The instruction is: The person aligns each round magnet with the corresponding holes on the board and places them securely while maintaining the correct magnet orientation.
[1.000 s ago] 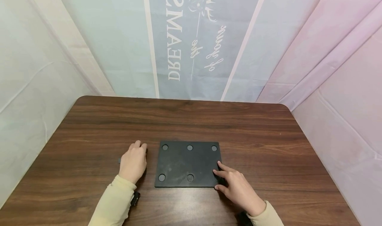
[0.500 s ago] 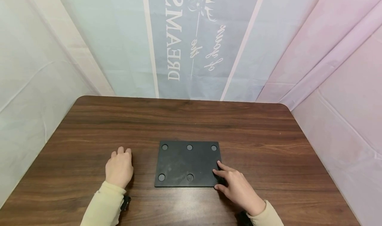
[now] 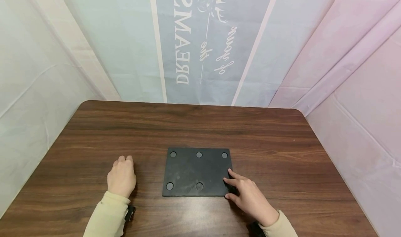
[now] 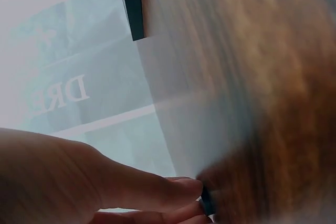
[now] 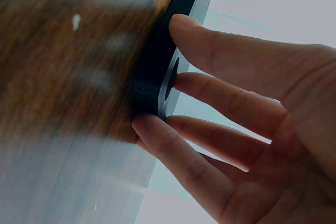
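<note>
A flat black rectangular plate (image 3: 188,171) lies on the wooden table, with several round grey spots along its near and far sides. My right hand (image 3: 249,197) steadies its near right corner: in the right wrist view the thumb (image 5: 189,30) sits on one edge and other fingertips on the adjoining edge and top. Well to the left of the plate, my left hand (image 3: 121,178) is low over the table, palm down. The left wrist view shows its thumb and fingers pinching a small dark piece (image 4: 207,201), mostly hidden by the fingers.
The brown wooden table (image 3: 200,125) has rounded far corners. Behind it hangs a pale blue cloth (image 3: 131,49) with mirrored white lettering, and pale sheets (image 3: 360,91) close in both sides. A black strap (image 3: 130,213) is on the left wrist.
My left hand has moved left and slightly nearer, away from the plate, covering the spot where a small grey piece showed a second ago. The right hand and plate have stayed put.
</note>
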Tool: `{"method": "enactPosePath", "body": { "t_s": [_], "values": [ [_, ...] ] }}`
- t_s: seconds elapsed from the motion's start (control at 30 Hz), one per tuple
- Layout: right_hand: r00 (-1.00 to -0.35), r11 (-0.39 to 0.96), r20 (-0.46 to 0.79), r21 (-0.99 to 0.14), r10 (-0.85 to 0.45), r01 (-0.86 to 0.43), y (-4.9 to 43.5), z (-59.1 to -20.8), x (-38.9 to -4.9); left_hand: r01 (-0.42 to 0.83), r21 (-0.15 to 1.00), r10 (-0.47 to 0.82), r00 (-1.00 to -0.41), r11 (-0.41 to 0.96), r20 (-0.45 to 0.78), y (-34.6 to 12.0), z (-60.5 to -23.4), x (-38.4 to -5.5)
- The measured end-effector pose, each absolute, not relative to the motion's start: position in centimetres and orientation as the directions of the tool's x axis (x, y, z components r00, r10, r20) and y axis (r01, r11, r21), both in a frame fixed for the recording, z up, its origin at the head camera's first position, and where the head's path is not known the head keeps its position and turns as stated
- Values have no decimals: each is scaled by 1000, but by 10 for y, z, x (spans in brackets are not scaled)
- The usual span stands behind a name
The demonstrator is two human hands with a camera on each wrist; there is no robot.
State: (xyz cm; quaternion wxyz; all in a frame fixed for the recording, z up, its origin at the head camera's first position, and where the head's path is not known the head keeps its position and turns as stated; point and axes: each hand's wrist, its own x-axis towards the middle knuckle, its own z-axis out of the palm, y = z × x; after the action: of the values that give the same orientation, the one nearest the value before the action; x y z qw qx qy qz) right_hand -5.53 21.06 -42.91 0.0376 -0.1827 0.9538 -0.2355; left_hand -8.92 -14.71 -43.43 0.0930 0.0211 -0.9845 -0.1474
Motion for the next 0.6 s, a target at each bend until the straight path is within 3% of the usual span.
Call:
{"method": "enactPosePath", "body": {
  "t_s": [0.33, 0.6],
  "values": [
    [-928, 819, 10, -467, -373, -334, 211, -428, -55, -17, 348, -81, -982, 937, 171, -146, -433, -89],
    [-924, 815, 20, -465, -382, -346, 212, -430, -55, 104, 388, -1, -965, 916, 261, -130, -435, -89]
  ]
}}
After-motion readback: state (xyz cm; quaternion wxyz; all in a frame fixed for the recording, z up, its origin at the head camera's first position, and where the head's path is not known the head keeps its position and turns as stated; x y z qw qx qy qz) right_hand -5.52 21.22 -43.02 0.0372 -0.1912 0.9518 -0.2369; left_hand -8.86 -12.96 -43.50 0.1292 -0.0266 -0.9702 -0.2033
